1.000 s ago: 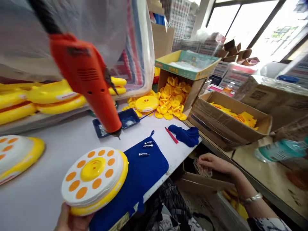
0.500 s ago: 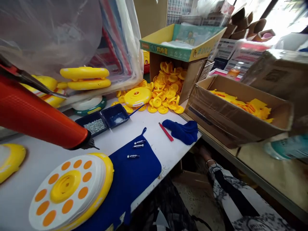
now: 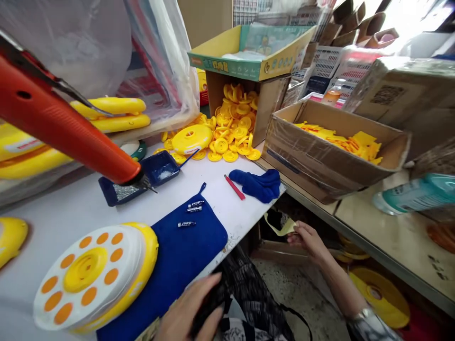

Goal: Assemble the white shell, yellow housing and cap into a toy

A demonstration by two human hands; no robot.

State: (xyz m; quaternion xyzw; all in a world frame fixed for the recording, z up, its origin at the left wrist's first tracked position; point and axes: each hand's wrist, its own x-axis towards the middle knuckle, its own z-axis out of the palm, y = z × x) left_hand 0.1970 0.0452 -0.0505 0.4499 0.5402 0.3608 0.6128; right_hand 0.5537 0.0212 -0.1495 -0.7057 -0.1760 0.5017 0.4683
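My right hand [image 3: 308, 239] is low on the right, below the table edge, with its fingers pinched on a thin, curved pale yellow strip [image 3: 284, 229]. Whether the strip is paper or tape I cannot tell. At the bottom middle, my left hand [image 3: 194, 310] is partly cut off and a little blurred; its fingers are apart and I see nothing in them. It is nearest the front edge of a blue cloth [image 3: 192, 251]. Three small batteries [image 3: 186, 224] lie on that cloth. Left of it rests a round yellow-and-white toy drum [image 3: 85, 274] with orange dots.
An orange electric screwdriver [image 3: 88, 137] hangs over the table from the left. Behind it are a dark blue tray [image 3: 163, 170] and loose yellow discs [image 3: 231, 137]. A red pen-like tool [image 3: 234, 187], a blue rag [image 3: 258, 184] and a cardboard box [image 3: 302, 161] stand or lie rightward.
My right hand has come up from below the table edge and now holds the pale yellow strip. My left hand has entered at the bottom. The view has shifted slightly, and the screwdriver hangs differently.
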